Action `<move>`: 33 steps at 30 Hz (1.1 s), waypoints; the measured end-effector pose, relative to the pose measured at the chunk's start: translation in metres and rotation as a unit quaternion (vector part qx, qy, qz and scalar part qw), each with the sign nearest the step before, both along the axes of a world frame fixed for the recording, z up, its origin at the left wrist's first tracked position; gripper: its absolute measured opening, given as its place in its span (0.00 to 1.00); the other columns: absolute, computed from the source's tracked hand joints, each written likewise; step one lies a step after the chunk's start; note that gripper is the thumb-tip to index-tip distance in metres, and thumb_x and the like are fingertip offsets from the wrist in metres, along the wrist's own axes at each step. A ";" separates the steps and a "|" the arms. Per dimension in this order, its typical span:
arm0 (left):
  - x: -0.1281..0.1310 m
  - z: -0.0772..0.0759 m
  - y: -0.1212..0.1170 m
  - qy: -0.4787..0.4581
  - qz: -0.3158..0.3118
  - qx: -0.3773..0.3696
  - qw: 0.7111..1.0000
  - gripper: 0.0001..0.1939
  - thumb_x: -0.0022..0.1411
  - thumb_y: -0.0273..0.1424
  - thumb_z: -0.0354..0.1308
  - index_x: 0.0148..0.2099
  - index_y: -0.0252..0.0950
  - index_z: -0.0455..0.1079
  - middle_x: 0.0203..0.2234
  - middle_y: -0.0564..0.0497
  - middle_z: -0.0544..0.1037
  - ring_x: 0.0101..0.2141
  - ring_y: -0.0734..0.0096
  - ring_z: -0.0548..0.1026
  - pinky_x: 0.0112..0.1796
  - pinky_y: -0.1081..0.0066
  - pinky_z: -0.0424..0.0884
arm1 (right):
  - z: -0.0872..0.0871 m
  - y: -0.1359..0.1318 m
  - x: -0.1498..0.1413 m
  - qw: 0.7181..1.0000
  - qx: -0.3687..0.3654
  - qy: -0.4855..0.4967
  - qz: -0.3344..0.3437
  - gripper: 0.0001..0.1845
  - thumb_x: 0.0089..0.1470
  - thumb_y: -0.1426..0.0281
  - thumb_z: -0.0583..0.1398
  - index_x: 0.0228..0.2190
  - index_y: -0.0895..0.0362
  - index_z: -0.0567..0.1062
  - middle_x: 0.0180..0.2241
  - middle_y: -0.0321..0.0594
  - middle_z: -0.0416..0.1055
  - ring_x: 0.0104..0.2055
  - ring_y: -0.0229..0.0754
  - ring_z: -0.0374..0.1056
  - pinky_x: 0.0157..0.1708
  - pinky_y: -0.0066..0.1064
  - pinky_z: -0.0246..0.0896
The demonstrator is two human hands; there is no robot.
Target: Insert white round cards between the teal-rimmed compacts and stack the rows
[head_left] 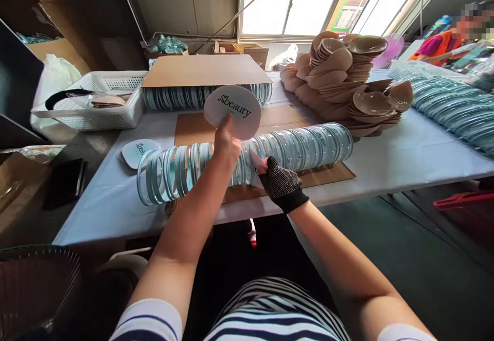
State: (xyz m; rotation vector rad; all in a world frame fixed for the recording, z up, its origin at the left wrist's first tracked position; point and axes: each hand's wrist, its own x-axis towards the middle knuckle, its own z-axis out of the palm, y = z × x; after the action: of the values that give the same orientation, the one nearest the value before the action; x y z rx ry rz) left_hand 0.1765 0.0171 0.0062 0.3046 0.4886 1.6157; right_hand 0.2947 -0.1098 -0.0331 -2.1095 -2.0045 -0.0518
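Left hand (227,140), bare, grips smooth round white disc (233,107), thumb on printed face, above clear glassy rings (304,148); right hand (283,181), black glove (285,179) knobbly with dots, fingers curled, pinching white card (255,161) between rings. Across table (393,161): perforated plastic basket (127,112), back-left corner; flat printed discs (135,154), left edge; rings lined along front edge, over matte cardboard (332,174); glossy beige shell-shaped pieces (335,84) heaped toward back edge.

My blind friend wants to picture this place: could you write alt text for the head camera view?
A person's bare left hand holds up a round white card printed with "beauty", while the gloved right hand grips another card at a long row of clear round pieces on a table. Beyond are piled tan bowl-shaped pieces and a white basket.
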 end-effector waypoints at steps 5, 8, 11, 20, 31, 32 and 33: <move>-0.004 0.005 -0.002 -0.008 -0.004 -0.035 0.999 0.23 0.63 0.27 0.58 0.60 0.41 0.67 0.58 0.47 0.72 0.59 0.62 0.69 0.58 0.59 0.67 | -0.004 -0.003 0.006 0.998 0.062 0.013 0.013 0.18 0.65 0.65 0.46 0.44 0.60 0.72 0.34 0.47 0.77 0.34 0.44 0.73 0.29 0.28 0.50; -0.004 0.006 -0.003 -0.012 -0.009 -0.030 0.999 0.23 0.63 0.26 0.59 0.60 0.41 0.67 0.58 0.47 0.72 0.59 0.61 0.69 0.58 0.56 0.66 | 0.007 -0.004 0.010 0.997 0.043 0.019 0.056 0.17 0.63 0.65 0.48 0.39 0.58 0.75 0.34 0.45 0.78 0.35 0.44 0.73 0.30 0.29 0.50; -0.003 0.006 -0.005 -0.011 -0.012 -0.020 1.000 0.24 0.64 0.26 0.57 0.62 0.42 0.66 0.58 0.47 0.72 0.58 0.61 0.69 0.59 0.54 0.65 | 0.021 0.010 0.010 0.997 0.008 -0.009 0.071 0.18 0.63 0.65 0.48 0.35 0.57 0.76 0.32 0.44 0.77 0.33 0.44 0.72 0.28 0.30 0.46; -0.004 -0.001 -0.001 -0.008 -0.015 -0.022 1.000 0.24 0.63 0.28 0.60 0.61 0.43 0.67 0.57 0.49 0.73 0.58 0.61 0.70 0.58 0.55 0.66 | 0.014 0.028 0.013 0.989 0.026 0.107 0.103 0.12 0.61 0.67 0.53 0.36 0.59 0.75 0.35 0.44 0.78 0.38 0.42 0.73 0.35 0.27 0.56; -0.005 -0.004 0.000 0.003 -0.009 -0.019 1.000 0.24 0.62 0.29 0.61 0.60 0.44 0.67 0.57 0.49 0.73 0.57 0.62 0.70 0.58 0.57 0.66 | 0.010 0.017 -0.004 0.979 -0.133 0.105 0.112 0.16 0.59 0.71 0.50 0.45 0.57 0.72 0.33 0.48 0.78 0.33 0.46 0.74 0.32 0.31 0.61; -0.005 -0.004 -0.001 0.003 -0.007 -0.014 1.000 0.24 0.62 0.29 0.61 0.60 0.44 0.67 0.57 0.50 0.73 0.57 0.62 0.70 0.58 0.57 0.66 | 0.011 0.016 -0.002 0.962 -0.177 0.169 0.122 0.17 0.59 0.70 0.50 0.48 0.57 0.71 0.30 0.45 0.77 0.29 0.43 0.73 0.30 0.30 0.62; -0.005 -0.004 -0.002 0.006 -0.004 -0.009 1.000 0.23 0.62 0.29 0.60 0.60 0.44 0.68 0.56 0.50 0.74 0.58 0.63 0.70 0.58 0.57 0.66 | 0.011 0.016 0.002 0.939 -0.221 0.226 0.137 0.19 0.59 0.69 0.50 0.50 0.57 0.69 0.27 0.42 0.77 0.26 0.42 0.71 0.28 0.30 0.63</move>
State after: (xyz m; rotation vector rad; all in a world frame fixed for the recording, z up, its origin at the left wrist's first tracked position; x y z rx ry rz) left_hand 0.1719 0.0152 0.0019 0.3022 0.5094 1.6017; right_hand 0.2969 -0.0943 -0.0218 -1.8000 -2.1173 0.9223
